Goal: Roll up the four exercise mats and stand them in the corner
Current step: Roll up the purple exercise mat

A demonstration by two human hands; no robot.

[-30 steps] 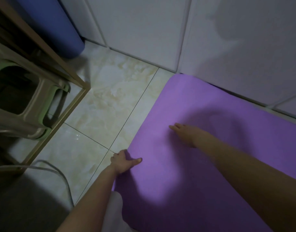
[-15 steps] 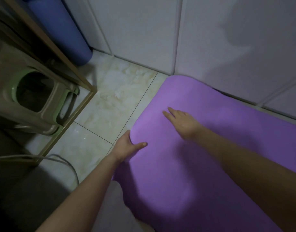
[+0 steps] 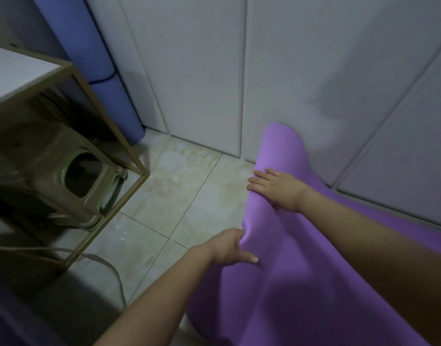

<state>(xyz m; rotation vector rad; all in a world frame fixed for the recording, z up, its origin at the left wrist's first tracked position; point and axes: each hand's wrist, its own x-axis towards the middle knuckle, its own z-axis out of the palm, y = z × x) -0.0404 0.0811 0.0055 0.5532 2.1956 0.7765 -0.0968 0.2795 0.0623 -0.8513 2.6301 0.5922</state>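
Pinching the near left edge of the purple mat (image 3: 301, 270) with the left hand (image 3: 229, 248): thumb laid flat on top, the other fingers tucked out of sight beneath the fold. Pressing on the raised end of the same mat with the right hand (image 3: 279, 189), palm down, fingers nearly straight and a little spread, tips reaching over the curled lip, nothing clasped. Lifted off the tiled floor (image 3: 179, 186) at that end and bent into a loose hump close to the white wall panels (image 3: 202, 71), with the rest running away to the lower right under the right forearm. Not yet rolled into a tube. In the far left corner, against the panels: a rolled blue mat (image 3: 99, 71) stood on end, a dark band around it. Just beside that, a gold metal frame table (image 3: 109, 136) with a brown-and-green plastic stool (image 3: 64, 176) tucked underneath. On the floor by the frame's near leg, a pale cable (image 3: 107, 263) looping toward the bottom edge.
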